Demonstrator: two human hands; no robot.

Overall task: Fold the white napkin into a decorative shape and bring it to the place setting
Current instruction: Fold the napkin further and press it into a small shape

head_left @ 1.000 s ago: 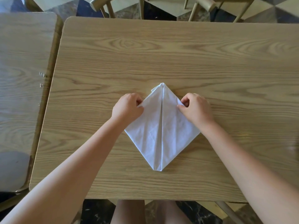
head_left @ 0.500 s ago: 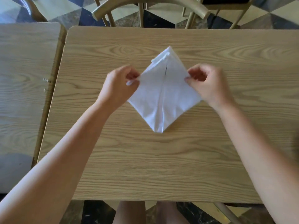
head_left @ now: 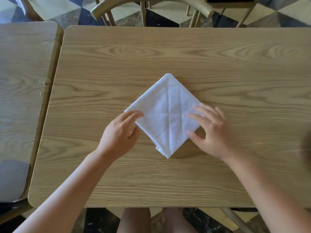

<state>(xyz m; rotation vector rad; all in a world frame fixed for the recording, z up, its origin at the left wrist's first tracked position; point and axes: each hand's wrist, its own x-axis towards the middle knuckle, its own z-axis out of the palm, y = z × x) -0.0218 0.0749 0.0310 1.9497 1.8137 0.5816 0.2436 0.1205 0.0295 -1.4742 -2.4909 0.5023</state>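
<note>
The white napkin point(head_left: 165, 115) lies flat on the wooden table point(head_left: 185, 56) as a folded diamond, its smooth side up with crossing creases showing. My left hand point(head_left: 120, 133) rests at the napkin's left corner, fingers loosely spread and touching the cloth's edge. My right hand point(head_left: 210, 130) lies over the right corner, fingers apart and pressing on the cloth, thumb at the lower right edge. Neither hand grips the napkin. No place setting is in view.
A second wooden table point(head_left: 25, 81) stands close on the left with a narrow gap between. A curved wooden chair back point(head_left: 151, 2) stands beyond the far edge. My knees show below the near edge.
The napkin was lifted by its two side corners, turned over and laid down with the seam side underneath. Both hands let go of the corners and now rest flat on it.
</note>
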